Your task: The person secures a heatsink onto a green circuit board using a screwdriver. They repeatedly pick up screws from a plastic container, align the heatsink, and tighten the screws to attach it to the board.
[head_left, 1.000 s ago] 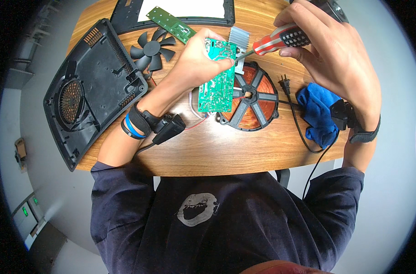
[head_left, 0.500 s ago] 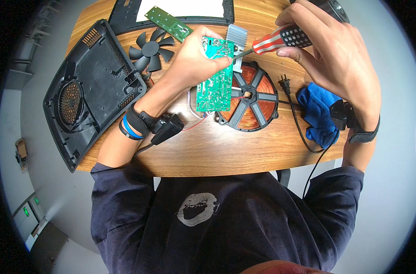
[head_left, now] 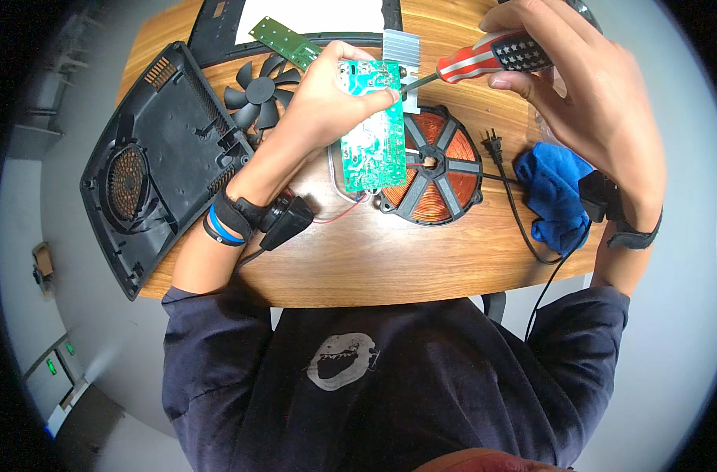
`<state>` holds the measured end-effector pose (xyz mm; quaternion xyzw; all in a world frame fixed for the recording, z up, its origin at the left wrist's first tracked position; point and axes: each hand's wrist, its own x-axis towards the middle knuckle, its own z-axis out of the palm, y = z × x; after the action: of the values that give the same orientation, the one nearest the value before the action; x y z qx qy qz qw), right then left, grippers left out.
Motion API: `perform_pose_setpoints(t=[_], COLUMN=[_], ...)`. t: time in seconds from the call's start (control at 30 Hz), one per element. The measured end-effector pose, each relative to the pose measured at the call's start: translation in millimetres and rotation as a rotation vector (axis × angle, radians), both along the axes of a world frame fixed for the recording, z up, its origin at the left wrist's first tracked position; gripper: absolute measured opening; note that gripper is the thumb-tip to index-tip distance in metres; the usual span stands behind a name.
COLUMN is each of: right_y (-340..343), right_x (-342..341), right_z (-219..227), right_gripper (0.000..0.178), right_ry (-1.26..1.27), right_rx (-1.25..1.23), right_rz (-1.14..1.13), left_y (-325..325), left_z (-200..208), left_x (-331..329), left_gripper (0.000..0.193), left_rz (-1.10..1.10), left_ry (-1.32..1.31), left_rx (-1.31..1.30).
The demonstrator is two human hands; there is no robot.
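Observation:
My left hand (head_left: 331,98) grips a green circuit board (head_left: 373,149) by its upper left part, the thumb lying across its soldered face. A finned silver heat sink (head_left: 402,49) sticks out along the board's upper right edge. My right hand (head_left: 583,86) is wrapped round the red, white and dark star-patterned handle of a screwdriver (head_left: 484,58). The screwdriver's shaft slants down to the left, its tip at the heat sink beside the board's right edge. Whether the tip sits in a screw is too small to tell. Below right of the board lies a copper coil (head_left: 436,185) on a black spoked frame.
At left lies a black plastic housing (head_left: 166,165) with a round vent. A black fan (head_left: 260,90) and a narrow green board (head_left: 284,42) lie behind my left arm. A blue cloth (head_left: 554,189) and a power plug (head_left: 492,144) with its cord lie at right. Thin wires (head_left: 339,219) trail below the board.
The board has tilted a little, its lower edge shifting slightly right, and glare now whitens its face. The screwdriver and my right hand have moved slightly right and turned a bit.

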<state>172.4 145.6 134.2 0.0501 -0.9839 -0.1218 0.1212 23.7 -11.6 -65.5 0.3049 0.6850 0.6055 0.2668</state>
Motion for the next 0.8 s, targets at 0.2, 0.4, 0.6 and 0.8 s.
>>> perform_pose_setpoints(t=[0.2, 0.4, 0.6, 0.8], right_y=[28.0, 21.5, 34.2, 32.0], right_x=[4.9, 4.6, 10.9, 11.9], right_z=[-6.8, 9.4, -8.6, -9.2], right_gripper=[0.03, 0.029, 0.03, 0.029], right_ry=[0.022, -0.067, 0.0, -0.018], right_rx=[-0.122, -0.272, -0.13, -0.245], right_rz=[0.082, 0.018, 0.104, 0.067], left_y=[-1.6, -0.9, 0.0, -0.9], left_z=[2.3, 4.3, 1.7, 5.2], left_x=[-1.5, -2.1, -2.1, -1.1], left_gripper=[0.043, 0.044, 0.048, 0.046], left_rz=[-0.06, -0.078, -0.092, -0.108], left_ry=[-0.126, -0.142, -0.101, -0.147], left_rx=[0.012, -0.026, -0.018, -0.022])
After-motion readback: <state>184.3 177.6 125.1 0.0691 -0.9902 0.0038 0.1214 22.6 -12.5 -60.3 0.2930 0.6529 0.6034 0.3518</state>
